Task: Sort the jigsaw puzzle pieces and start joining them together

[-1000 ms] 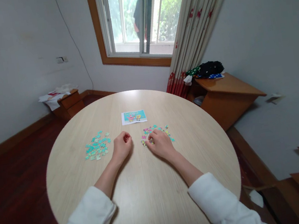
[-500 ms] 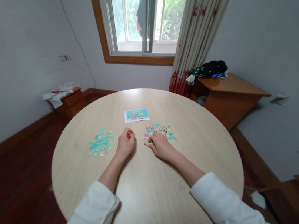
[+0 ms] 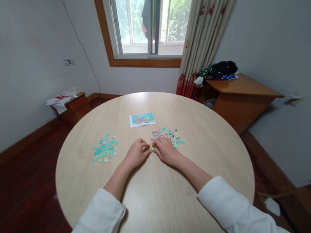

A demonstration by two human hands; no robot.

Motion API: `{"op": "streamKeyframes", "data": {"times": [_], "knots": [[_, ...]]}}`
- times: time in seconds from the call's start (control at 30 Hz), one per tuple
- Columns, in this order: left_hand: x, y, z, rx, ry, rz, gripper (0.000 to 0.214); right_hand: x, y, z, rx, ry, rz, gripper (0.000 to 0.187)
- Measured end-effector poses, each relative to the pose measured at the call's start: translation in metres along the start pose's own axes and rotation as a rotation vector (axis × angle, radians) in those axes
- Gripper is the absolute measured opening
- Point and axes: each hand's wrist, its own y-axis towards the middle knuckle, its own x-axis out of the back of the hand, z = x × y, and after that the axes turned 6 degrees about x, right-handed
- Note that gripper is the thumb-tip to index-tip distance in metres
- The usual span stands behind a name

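My left hand [image 3: 136, 153] has its thumb and fingertips brought together at the near-left edge of a multicoloured pile of jigsaw puzzle pieces [image 3: 172, 134]. My right hand [image 3: 164, 149] lies partly over that pile, its thumb and fingers curled inward. Between the fingertips of both hands a small jigsaw puzzle piece [image 3: 151, 147] shows; its outline is mostly hidden. A second heap of turquoise and pale green pieces [image 3: 104, 149] is spread to the left. Beyond the hands lies a picture card [image 3: 142, 119] with pink and yellow cartoon figures.
Everything rests on a round pale wooden table [image 3: 156, 202]. A small wooden cabinet [image 3: 78, 106] with papers stands at the back left. To the right is a tilted wooden cabinet [image 3: 246, 99] with dark cloth on top, beside a curtain [image 3: 203, 27] and a window.
My left hand has moved right from bare table to meet my right hand at the multicoloured pile. My right hand has stayed nearly in place.
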Motion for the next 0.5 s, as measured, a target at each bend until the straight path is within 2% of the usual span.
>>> {"op": "streamKeyframes", "data": {"times": [0.13, 0.23, 0.37, 0.5], "knots": [[-0.001, 0.000, -0.001, 0.041, -0.020, -0.020, 0.009, -0.001, 0.000, 0.001, 0.009, 0.021, -0.031, 0.010], [-0.001, 0.001, -0.003, 0.098, -0.069, -0.046, 0.009, -0.003, 0.001, 0.000, -0.004, 0.048, -0.068, 0.019], [-0.003, 0.009, -0.004, 0.225, -0.316, -0.158, 0.010, -0.008, 0.010, 0.001, -0.043, 0.117, -0.161, 0.024], [-0.007, 0.020, -0.006, 0.345, -0.628, -0.322, 0.018, -0.016, 0.026, 0.008, -0.123, 0.288, -0.361, 0.030]]}}
